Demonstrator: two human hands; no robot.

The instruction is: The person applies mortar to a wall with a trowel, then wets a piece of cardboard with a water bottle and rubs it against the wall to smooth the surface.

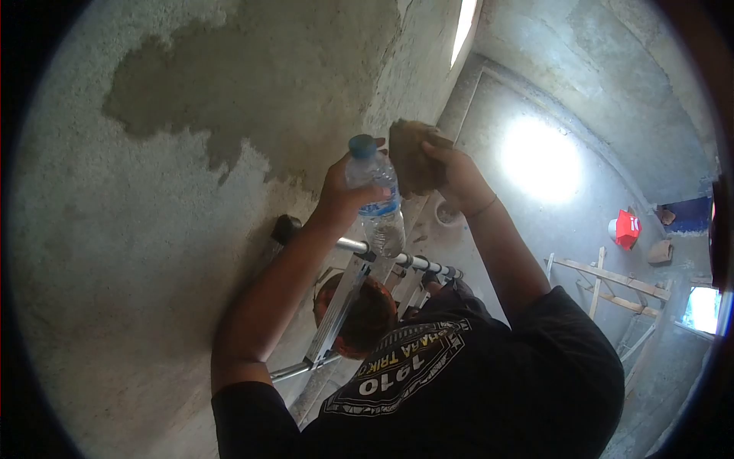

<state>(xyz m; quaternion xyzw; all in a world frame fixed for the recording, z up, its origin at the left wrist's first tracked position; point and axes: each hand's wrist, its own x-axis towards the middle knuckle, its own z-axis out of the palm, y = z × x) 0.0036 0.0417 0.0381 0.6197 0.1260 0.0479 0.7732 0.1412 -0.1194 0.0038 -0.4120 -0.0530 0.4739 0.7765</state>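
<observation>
A clear plastic bottle with a blue cap and blue label is in my left hand, fingers wrapped round its upper part. The bottle stands roughly upright in view, cap toward the wall. Just right of it, my right hand grips a brown, dusty block-like item, perhaps a sponge; its material is hard to tell. The two hands are close together. Behind them, the grey wall carries a large darker patch.
Below my hands is a metal ladder, with an orange-rimmed bucket beside it. Farther right are a wooden frame and a red bag. A round container sits on the floor behind my right forearm.
</observation>
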